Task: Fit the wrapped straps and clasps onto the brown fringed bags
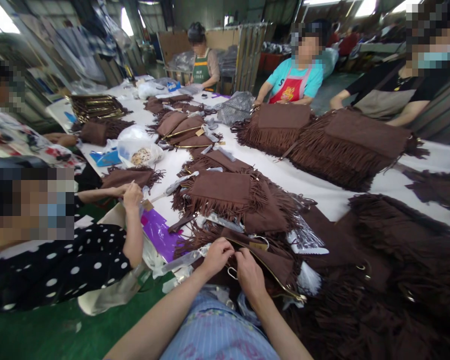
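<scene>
A brown fringed bag (279,263) lies at the table's near edge, its gold zipper running down toward the right. Over its left part, my left hand (219,256) has its fingers pinched together at the bag's upper edge. Close beside it, my right hand (248,272) is also closed, fingertips bent in toward the left hand's. Whatever is between the fingers is too small to make out. A pale loop (232,273) hangs just below the hands. A tan tag (259,245) with a white cord rests on the bag. Another fringed bag (221,188) lies just beyond.
Large stacks of fringed bags (360,140) stand at the back right, with more brown pieces (401,250) at the near right. A purple sheet (159,235) and a person in polka dots (97,265) are at the left. Several other people stand around the table (180,162).
</scene>
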A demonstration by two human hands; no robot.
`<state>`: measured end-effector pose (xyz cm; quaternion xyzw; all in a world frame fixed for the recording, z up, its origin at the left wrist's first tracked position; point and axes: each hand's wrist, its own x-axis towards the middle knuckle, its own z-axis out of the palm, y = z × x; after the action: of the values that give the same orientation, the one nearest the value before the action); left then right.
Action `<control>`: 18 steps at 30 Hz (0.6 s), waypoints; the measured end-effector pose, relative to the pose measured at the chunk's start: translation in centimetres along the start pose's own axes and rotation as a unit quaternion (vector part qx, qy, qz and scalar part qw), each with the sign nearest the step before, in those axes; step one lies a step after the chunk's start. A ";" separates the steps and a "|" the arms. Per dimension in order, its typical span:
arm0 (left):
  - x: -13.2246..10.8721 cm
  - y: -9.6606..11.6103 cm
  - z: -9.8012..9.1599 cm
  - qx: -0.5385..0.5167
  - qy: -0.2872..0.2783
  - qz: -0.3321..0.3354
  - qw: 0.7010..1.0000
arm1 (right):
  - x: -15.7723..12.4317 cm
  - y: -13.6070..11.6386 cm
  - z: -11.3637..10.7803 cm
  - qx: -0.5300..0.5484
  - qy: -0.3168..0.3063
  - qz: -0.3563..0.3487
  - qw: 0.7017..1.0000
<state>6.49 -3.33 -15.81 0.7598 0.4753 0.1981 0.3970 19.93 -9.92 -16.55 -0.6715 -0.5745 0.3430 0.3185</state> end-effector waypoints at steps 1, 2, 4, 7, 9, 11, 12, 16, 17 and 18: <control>-0.3 0.6 -0.5 -0.007 0.006 0.013 1.000 | -0.3 -0.4 -0.6 -0.002 0.007 -0.019 1.000; -0.5 1.3 -1.0 -0.021 0.008 0.030 0.999 | -0.5 -0.8 -1.2 0.003 0.021 -0.041 0.999; -1.1 2.7 -1.9 -0.071 -0.004 0.067 0.995 | -0.5 -1.5 -2.3 0.027 0.068 -0.070 0.995; -1.7 4.1 -2.3 -0.159 -0.076 0.080 0.981 | 0.5 -2.2 -3.1 0.069 0.139 -0.044 0.987; -1.9 4.3 -1.8 -0.189 -0.125 0.055 0.972 | 1.3 -2.6 -2.9 0.084 0.134 -0.026 0.987; -2.0 4.0 -1.0 -0.211 -0.143 0.023 0.967 | 1.8 -3.0 -2.6 0.102 0.103 -0.035 0.989; -2.1 3.8 -0.6 -0.226 -0.140 0.004 0.964 | 1.9 -3.1 -2.5 0.117 0.088 -0.037 0.989; -2.7 2.6 0.0 -0.312 -0.110 -0.070 0.941 | 1.0 -2.9 -3.1 0.247 0.083 0.048 0.964; -2.9 2.5 0.0 -0.330 -0.105 -0.082 0.935 | 0.6 -2.6 -3.4 0.278 0.091 0.080 0.953; -3.1 2.3 -0.1 -0.343 -0.102 -0.088 0.930 | 0.2 -2.3 -3.8 0.298 0.093 0.108 0.944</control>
<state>6.29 -6.51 -13.65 0.5489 0.4001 0.2343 0.6955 21.85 -9.52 -12.58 -0.6328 -0.3379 0.4666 0.5173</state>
